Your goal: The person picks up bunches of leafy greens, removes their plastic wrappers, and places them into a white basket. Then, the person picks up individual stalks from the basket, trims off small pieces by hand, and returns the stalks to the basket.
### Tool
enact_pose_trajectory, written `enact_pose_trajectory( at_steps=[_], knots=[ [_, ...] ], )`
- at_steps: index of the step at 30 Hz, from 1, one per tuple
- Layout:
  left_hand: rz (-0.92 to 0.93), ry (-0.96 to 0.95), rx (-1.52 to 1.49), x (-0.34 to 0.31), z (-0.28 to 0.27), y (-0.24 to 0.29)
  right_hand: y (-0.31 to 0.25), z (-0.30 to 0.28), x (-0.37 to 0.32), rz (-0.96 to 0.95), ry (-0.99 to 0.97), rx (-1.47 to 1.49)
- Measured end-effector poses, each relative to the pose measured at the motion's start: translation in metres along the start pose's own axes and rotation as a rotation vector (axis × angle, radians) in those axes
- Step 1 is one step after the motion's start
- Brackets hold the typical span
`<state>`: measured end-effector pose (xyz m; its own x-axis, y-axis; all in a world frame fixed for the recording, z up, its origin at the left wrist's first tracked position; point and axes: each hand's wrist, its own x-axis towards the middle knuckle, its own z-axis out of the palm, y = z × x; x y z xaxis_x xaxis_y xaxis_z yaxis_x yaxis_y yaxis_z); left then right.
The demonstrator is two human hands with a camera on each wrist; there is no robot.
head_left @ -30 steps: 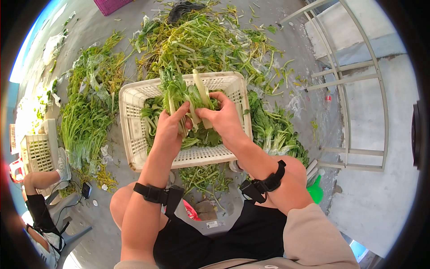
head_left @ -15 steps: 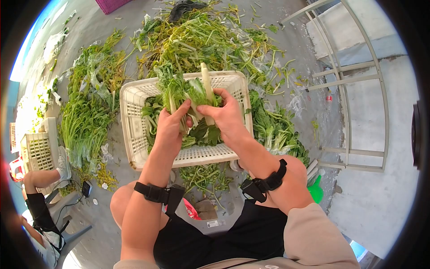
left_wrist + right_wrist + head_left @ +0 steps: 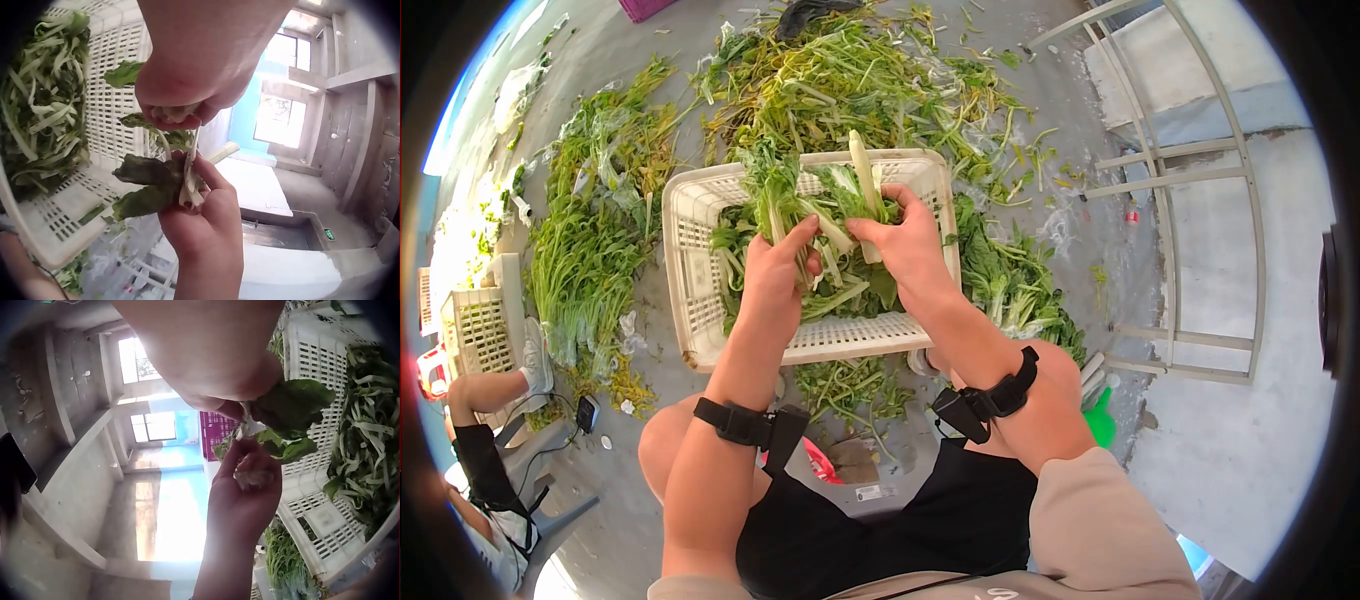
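Over a white plastic basket (image 3: 682,215), my left hand (image 3: 775,280) grips an upright bunch of leafy greens (image 3: 770,190) by its pale stalks. In the right wrist view, cut stalk ends (image 3: 253,479) show in the left palm. My right hand (image 3: 912,250) pinches a leafy piece with a thick pale stalk (image 3: 864,170) standing up past the fingers. Both thumbs point inward, with a short pale stalk (image 3: 834,232) between them. The left wrist view shows dark green leaves (image 3: 147,186) hanging beside the right hand (image 3: 209,234). More greens (image 3: 840,298) lie inside the basket.
Heaps of yellowed trimmings (image 3: 820,95) lie beyond the basket, long greens (image 3: 585,250) to the left and leafy bunches (image 3: 1015,275) to the right. A metal frame (image 3: 1170,200) stands at right. Another person's leg (image 3: 495,395) and a second crate (image 3: 478,330) are at far left.
My hands keep their holds while the right one rises slightly and moves a little away from the left. The short pale stalk between the thumbs now leans more clearly toward the right hand.
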<state>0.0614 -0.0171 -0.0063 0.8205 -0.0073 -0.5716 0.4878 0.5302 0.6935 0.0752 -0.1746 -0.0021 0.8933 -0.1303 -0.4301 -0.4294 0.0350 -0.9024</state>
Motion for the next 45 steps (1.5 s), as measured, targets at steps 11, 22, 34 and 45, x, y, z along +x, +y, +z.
enact_pose_trajectory(
  at_steps=[11, 22, 34, 45],
  knots=[
    [-0.012, -0.003, 0.016, -0.002, 0.003, 0.007, -0.002, 0.004, -0.005, 0.150, -0.103, 0.280],
    [-0.009, 0.091, 0.037, 0.009, -0.009, -0.008, -0.010, -0.014, 0.011, 0.079, 0.179, 0.360],
    [-0.065, 0.107, -0.092, 0.010, -0.009, -0.015, -0.008, 0.013, -0.011, 0.177, -0.225, 0.404],
    [0.007, 0.007, -0.248, 0.005, -0.003, -0.012, -0.006, 0.020, -0.014, 0.057, -0.110, 0.091]
  ],
)
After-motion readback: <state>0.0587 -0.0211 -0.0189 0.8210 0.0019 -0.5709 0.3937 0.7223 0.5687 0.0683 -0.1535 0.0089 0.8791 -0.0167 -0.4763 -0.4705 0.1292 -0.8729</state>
